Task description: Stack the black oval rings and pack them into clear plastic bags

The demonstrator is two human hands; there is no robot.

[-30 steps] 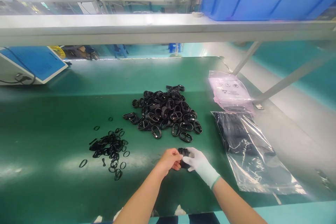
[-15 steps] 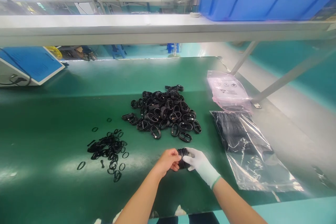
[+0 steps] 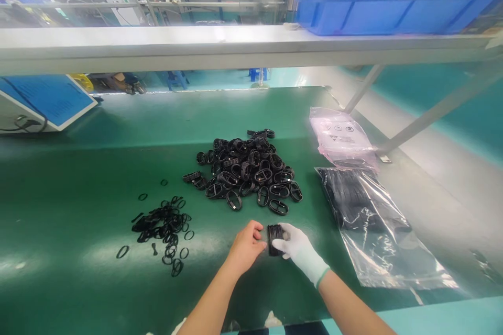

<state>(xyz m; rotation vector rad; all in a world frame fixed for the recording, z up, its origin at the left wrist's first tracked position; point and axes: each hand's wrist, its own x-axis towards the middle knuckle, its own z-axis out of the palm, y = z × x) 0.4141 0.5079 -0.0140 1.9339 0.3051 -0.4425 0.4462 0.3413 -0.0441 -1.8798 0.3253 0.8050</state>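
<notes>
My right hand (image 3: pixel 296 248), in a white glove with a green cuff, is closed around a coiled black cable (image 3: pixel 274 239) near the front of the green table. The coil's turns show side by side between thumb and fingers. Just left of it is my bare left hand (image 3: pixel 247 246), its fingers curled but apart, with nothing in them. Beyond both hands lies a heap of coiled black cables (image 3: pixel 247 167). To the left is a scatter of thin black bands (image 3: pixel 165 227), some of them loose single loops.
At the right lie a clear plastic bag (image 3: pixel 377 241) with black contents and a pinkish printed bag (image 3: pixel 341 133). A white shelf (image 3: pixel 196 44) spans the back, bearing a blue bin (image 3: pixel 393 13). A blue-and-white box (image 3: pixel 43 97) stands at the far left.
My left hand has let go of the coiled cable and drawn slightly left, its fingers parting. My right hand keeps hold of the coil in about the same place.
</notes>
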